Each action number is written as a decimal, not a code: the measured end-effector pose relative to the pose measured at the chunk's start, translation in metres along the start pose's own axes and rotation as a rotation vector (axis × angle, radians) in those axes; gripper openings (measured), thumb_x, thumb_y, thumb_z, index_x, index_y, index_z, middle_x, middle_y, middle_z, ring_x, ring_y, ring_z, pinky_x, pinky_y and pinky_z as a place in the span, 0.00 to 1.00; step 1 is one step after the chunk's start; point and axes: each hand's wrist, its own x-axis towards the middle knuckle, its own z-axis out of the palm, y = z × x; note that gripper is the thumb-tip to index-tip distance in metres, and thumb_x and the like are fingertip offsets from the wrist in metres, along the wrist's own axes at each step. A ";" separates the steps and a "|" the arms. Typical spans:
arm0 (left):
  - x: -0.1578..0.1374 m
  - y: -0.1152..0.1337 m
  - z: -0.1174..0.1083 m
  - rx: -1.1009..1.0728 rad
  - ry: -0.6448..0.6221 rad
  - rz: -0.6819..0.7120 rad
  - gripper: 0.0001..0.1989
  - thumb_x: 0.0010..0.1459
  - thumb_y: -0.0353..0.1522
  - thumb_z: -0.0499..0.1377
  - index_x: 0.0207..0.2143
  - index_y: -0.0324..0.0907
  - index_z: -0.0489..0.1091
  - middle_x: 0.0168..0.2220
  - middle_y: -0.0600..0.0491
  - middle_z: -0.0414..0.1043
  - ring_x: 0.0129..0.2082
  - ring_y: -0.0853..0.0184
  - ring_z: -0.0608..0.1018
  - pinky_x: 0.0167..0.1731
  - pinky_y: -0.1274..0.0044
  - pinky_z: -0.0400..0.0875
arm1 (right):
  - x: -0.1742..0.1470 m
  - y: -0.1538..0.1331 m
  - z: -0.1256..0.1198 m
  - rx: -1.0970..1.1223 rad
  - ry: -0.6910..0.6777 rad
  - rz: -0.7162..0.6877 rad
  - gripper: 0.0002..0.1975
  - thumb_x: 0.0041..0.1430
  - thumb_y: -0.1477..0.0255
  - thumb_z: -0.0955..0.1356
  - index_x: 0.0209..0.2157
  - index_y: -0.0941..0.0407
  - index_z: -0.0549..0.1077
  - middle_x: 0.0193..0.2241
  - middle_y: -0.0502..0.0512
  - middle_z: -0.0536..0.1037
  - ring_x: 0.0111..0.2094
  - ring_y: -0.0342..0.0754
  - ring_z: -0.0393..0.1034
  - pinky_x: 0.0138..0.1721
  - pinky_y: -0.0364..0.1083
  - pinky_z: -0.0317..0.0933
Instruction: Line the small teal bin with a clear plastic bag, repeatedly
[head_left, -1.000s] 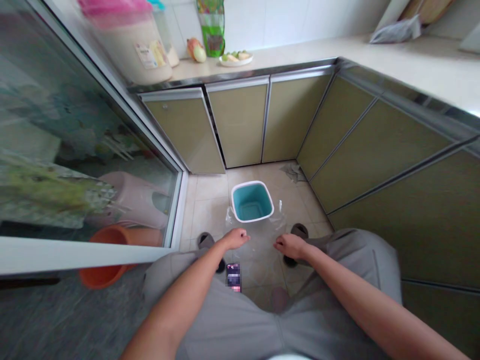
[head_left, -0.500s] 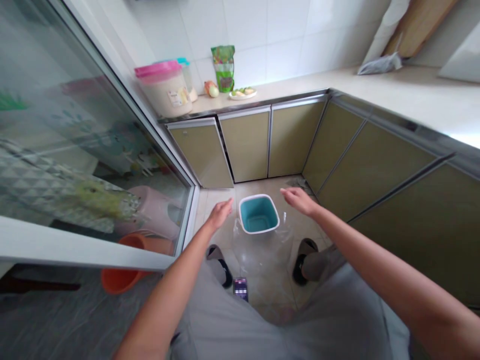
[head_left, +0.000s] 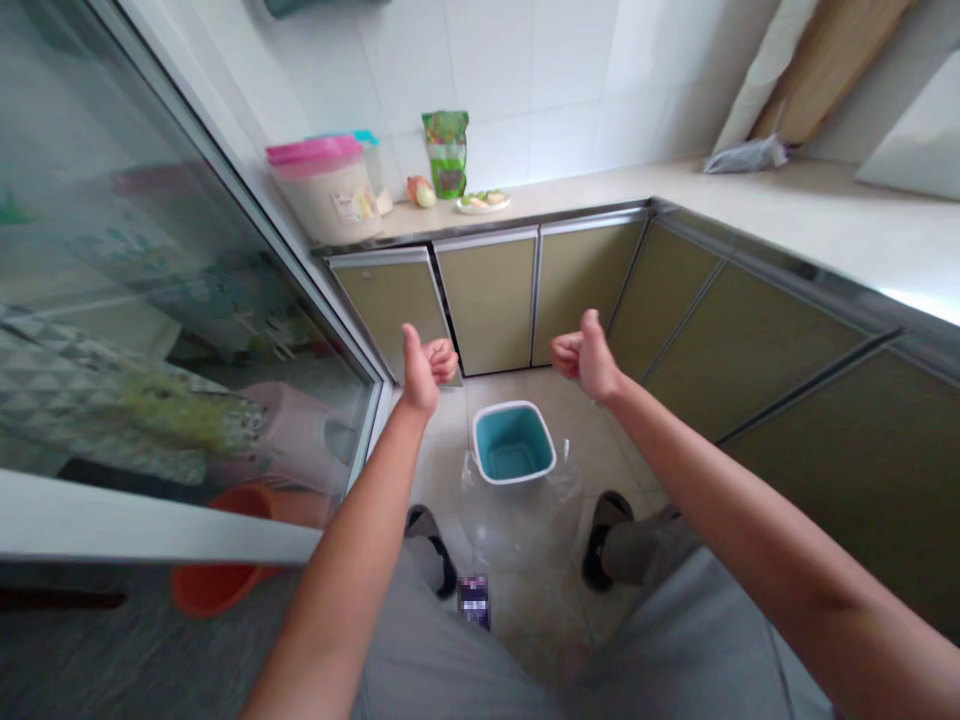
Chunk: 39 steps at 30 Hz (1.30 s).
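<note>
My left hand (head_left: 427, 370) is held up in the air with the thumb raised and the other fingers curled into a fist; I see nothing in it. Opposite it, my right hand (head_left: 588, 357) makes the same thumb-up fist, also with nothing showing in it. Below and between them stands a teal bin (head_left: 514, 458) with a white rim, upright on the floor; neither hand touches it. A clear plastic bag (head_left: 517, 530) lies spread on the tiles just in front of the bin, between my feet.
A phone (head_left: 474, 602) lies on the floor by my left foot. Cabinets (head_left: 491, 305) run along the back and right. The counter holds a pink-lidded container (head_left: 330, 195), an onion (head_left: 421, 192), a green pouch (head_left: 447, 155) and a plate (head_left: 484, 205) of food. A glass door frame (head_left: 150, 515) borders the left.
Both hands have risen away from the floor, and their thumbs now point up over curled fingers. The bin and the plastic bag have stayed in place; the view has tilted slightly.
</note>
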 end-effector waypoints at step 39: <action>-0.017 -0.328 -0.049 0.946 -0.139 -0.662 0.13 0.55 0.43 0.63 0.25 0.44 0.76 0.25 0.50 0.79 0.31 0.61 0.80 0.31 0.77 0.66 | -0.052 0.272 0.134 -0.960 -0.491 0.234 0.16 0.69 0.63 0.65 0.49 0.51 0.81 0.49 0.62 0.79 0.50 0.57 0.75 0.46 0.48 0.65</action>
